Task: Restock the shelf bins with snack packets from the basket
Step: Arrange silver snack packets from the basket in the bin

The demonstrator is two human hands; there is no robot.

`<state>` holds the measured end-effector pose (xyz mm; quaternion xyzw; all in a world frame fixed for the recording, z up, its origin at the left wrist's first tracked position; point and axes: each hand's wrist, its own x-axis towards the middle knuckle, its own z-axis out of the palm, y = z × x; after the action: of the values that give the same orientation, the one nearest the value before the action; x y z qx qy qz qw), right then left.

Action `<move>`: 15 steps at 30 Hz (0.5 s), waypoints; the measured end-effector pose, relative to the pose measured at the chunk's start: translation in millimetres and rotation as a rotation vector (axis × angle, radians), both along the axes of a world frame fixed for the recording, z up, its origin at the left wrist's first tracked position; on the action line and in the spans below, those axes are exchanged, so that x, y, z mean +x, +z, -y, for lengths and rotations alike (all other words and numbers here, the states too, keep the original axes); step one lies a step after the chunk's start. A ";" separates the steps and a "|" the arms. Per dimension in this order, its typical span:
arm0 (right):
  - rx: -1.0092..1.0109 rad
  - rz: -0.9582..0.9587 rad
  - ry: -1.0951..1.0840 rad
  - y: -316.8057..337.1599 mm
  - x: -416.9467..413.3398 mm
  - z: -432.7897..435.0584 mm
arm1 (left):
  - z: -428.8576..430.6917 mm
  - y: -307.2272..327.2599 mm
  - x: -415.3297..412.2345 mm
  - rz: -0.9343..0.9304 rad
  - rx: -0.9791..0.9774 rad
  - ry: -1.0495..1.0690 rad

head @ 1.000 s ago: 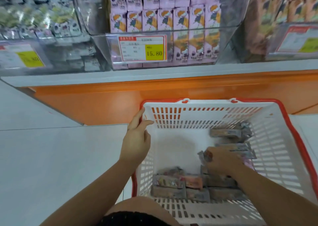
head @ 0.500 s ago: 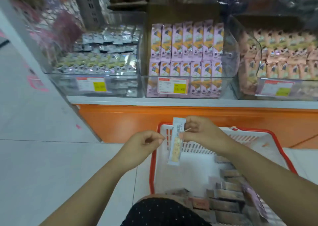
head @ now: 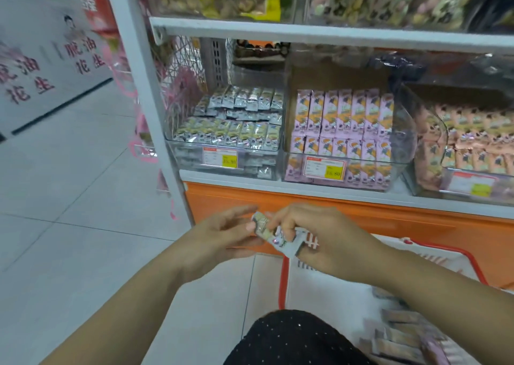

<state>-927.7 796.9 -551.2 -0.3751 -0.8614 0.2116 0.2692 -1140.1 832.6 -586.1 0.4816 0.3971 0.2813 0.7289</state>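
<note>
Silver, pink and peach over a bright orange base!
The left-bin packets [head: 228,125] flash silver and yellow, the middle cartons [head: 345,122] run pink with orange panels, and the right-hand packs [head: 472,139] go peach. The price tag [head: 324,168] is white, red-edged, with a yellow patch. The shelf base [head: 361,214] is orange, the basket [head: 283,281] white with a red rim. The held packet [head: 274,236] shows silvery white and tan. The black fabric [head: 292,339] carries tiny white dots, and the floor [head: 69,225] is pale grey tile.

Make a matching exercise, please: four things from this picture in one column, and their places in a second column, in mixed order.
Things:
1 silver packets
2 pink packets
3 single packet
4 basket

Places:
A on the floor
B in the right hand
C in the left bin
D in the middle bin

Pairs: 1-C, 2-D, 3-B, 4-A
</note>
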 end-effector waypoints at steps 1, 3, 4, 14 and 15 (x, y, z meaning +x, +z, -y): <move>0.016 0.021 0.014 0.7 -2.5 1.2 | 0.6 0.2 -2.2 0.003 0.003 -0.013; 0.021 0.036 0.019 2.3 -4.7 2.7 | 0.2 -0.3 -5.7 0.014 0.014 0.004; 0.024 0.042 0.012 2.4 -4.3 3.0 | -0.7 -0.1 -7.7 0.022 0.020 0.030; 0.029 -0.189 -0.368 -1.1 -18.5 -15.8 | 1.1 11.9 11.2 0.163 0.157 0.512; 0.030 -0.275 -0.432 -0.4 -25.1 -21.1 | 0.1 14.5 16.2 0.229 0.124 0.577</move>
<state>-952.8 818.0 -551.7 -0.5141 -0.7195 0.1854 0.4285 -1123.9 832.5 -571.6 0.3576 0.4147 0.5526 0.6283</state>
